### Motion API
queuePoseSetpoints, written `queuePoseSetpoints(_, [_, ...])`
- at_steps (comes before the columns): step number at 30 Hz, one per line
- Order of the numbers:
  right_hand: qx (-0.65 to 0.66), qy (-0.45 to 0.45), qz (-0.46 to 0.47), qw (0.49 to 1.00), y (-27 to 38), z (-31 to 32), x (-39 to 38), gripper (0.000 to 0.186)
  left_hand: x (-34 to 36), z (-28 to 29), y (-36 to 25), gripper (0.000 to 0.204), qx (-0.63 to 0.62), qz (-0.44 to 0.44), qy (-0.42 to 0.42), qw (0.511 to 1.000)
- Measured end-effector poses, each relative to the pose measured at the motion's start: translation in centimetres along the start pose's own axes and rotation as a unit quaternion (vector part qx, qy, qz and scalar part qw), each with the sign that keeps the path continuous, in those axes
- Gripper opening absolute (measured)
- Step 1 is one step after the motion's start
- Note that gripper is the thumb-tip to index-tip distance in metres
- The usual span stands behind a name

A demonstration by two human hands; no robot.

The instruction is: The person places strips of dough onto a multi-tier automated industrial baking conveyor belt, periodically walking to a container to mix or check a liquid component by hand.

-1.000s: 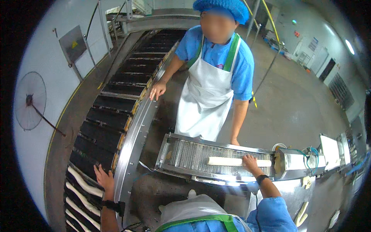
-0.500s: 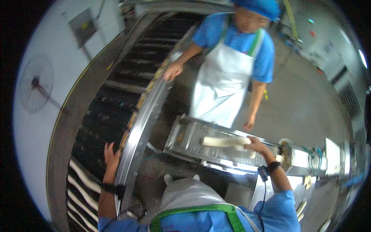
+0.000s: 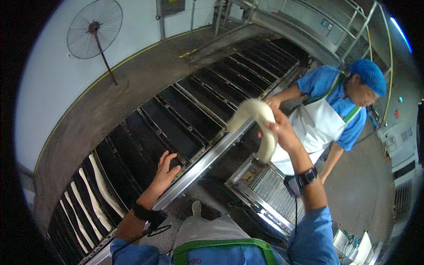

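A thick, pale roll of dough [image 3: 253, 111] hangs bent in the air, both its ends drooping. My right hand [image 3: 285, 132] is closed round its middle, between the long row of black trays and the mesh conveyor. My left hand [image 3: 165, 175], holding nothing and with fingers apart, is over the near edge of the black trays [image 3: 174, 112]. To its left, several long white dough strips [image 3: 93, 192] lie in the trough-like slots. Whether my left hand touches the tray cannot be made out.
A metal rail [image 3: 207, 161] edges the trays. At the right stands a mesh conveyor [image 3: 268, 182]. Across from me, a person in a blue cap and white apron [image 3: 309, 128] stands with one hand near the rail. A wall-side fan [image 3: 94, 28] is at the far left.
My right hand has lifted the dough roll off the mesh conveyor and carried it left towards the trays. The view has turned left. My left hand stays open by the trays.
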State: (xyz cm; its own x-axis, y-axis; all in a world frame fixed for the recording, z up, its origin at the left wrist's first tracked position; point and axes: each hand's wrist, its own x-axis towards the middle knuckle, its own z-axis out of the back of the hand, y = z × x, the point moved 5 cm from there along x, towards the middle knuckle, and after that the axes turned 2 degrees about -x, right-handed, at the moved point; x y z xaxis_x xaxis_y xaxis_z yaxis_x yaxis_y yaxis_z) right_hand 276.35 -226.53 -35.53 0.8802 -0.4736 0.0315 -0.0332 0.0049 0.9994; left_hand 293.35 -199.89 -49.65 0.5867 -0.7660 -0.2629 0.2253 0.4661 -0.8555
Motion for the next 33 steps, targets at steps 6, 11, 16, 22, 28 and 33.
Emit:
queuePoseSetpoints(6, [-0.106, 0.086, -0.041, 0.990, -4.7, -1.0, 14.0, 0.044, 2.7, 0.3, 1.6, 0.043, 0.028, -0.034, -0.064, 0.997])
queuePoseSetpoints(11, [-0.488, -0.097, 0.118, 0.859, -10.1, 2.4, 18.6, 0.053, 9.0, -2.5, -2.3, 0.049, 0.151, -0.064, -0.021, 0.986])
queuePoseSetpoints(16, [-0.487, -0.012, 0.031, 0.873, -15.2, 8.2, 10.2, 0.037, 16.9, -7.1, -5.3, 0.056, 0.337, -0.149, -0.070, 0.927])
queuePoseSetpoints(22, [-0.431, 0.047, -0.164, 0.886, -25.3, 15.5, -4.7, 0.028, 21.5, -10.1, -1.9, 0.050, 0.446, -0.068, -0.063, 0.890])
queuePoseSetpoints(28, [-0.266, -0.080, -0.283, 0.918, -24.1, 18.1, -19.9, 0.035, 20.2, -9.3, 1.5, 0.055, 0.441, 0.123, 0.028, 0.889])
queuePoseSetpoints(33, [-0.202, -0.150, -0.332, 0.909, -25.9, 20.7, -24.9, 0.037, 21.3, -8.1, 6.6, 0.054, 0.373, 0.088, -0.037, 0.923])
